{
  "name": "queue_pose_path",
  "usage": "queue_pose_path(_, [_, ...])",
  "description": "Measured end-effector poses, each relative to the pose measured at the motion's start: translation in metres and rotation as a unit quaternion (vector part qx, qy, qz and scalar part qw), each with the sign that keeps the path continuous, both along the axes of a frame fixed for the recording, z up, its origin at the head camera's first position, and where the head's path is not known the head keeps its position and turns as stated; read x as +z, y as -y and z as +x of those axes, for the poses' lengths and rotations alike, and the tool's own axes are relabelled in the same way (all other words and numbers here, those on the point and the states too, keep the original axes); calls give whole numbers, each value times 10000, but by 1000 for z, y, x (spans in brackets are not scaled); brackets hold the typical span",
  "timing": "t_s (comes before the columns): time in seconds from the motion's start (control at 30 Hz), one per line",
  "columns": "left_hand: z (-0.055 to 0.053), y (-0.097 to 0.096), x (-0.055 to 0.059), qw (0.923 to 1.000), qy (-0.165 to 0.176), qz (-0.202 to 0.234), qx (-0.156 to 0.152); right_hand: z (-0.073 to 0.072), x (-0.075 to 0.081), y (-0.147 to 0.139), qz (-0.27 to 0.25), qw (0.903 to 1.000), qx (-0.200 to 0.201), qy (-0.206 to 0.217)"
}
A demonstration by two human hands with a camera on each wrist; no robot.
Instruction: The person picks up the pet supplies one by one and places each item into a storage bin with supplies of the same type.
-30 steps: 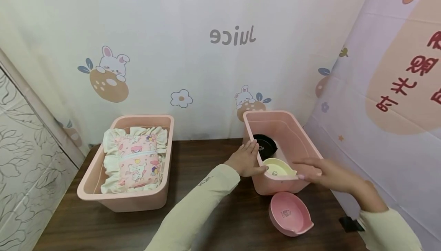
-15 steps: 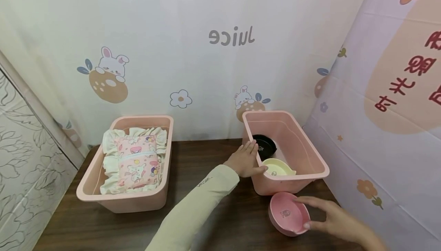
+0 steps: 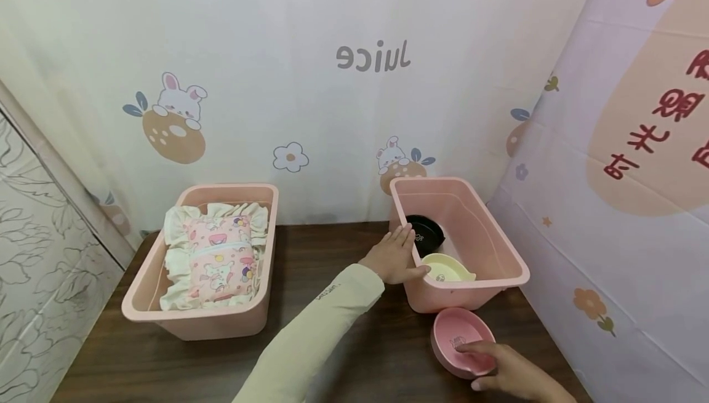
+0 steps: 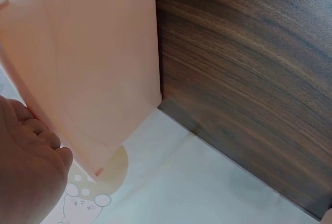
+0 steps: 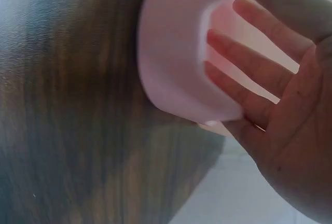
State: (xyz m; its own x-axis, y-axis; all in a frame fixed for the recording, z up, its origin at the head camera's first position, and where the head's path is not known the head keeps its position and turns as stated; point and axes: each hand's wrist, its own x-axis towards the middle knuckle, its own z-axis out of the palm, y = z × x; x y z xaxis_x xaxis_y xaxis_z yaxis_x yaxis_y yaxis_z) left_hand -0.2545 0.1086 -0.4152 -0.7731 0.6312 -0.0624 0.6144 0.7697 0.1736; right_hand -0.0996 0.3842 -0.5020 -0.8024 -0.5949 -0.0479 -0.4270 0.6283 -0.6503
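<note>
In the head view, my left hand (image 3: 390, 258) rests on the left rim of a pink bin (image 3: 501, 243), its thumb at the front corner. The left wrist view shows its fingers (image 4: 49, 138) against that rim. My right hand (image 3: 512, 369) is at a round pink bowl (image 3: 448, 354) with a fish-bone print and a small pointed lip, standing on the table before the bin. Fingers reach over the rim into the bowl, and the thumb is outside. In the right wrist view the fingers look fairly straight. Inside the bin are a black bowl (image 3: 429, 240) and a pale yellow bowl (image 3: 451, 267).
A second pink bin (image 3: 194, 315) stands at the left with a pink printed cushion (image 3: 221, 267) edged in cream ruffles. Dark wooden table (image 3: 327, 249) lies between the bins. Printed cloth walls (image 3: 249, 71) enclose the back and right.
My right hand has moved from the bin's front right edge down to the pink bowl, and its fingers now reach inside. My left hand has stayed on the bin's rim.
</note>
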Motion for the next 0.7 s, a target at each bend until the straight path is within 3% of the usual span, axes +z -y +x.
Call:
queue_pose_path(0.17, [0, 2, 2, 10000, -24, 32, -42, -9, -13, 4, -135, 9989, 213, 406])
queue_pose_path(0.33, [1, 2, 2, 9999, -129, 13, -47, -10, -16, 9, 296, 9987, 75, 411])
queue_pose_path(0.53, [3, 3, 4, 9999, -125, 99, -15, -6, -20, 13, 885, 9957, -230, -174])
queue_pose_path(0.7, [3, 3, 4, 9998, -148, 123, -54, -1, -25, 17, 717, 9944, -545, -548])
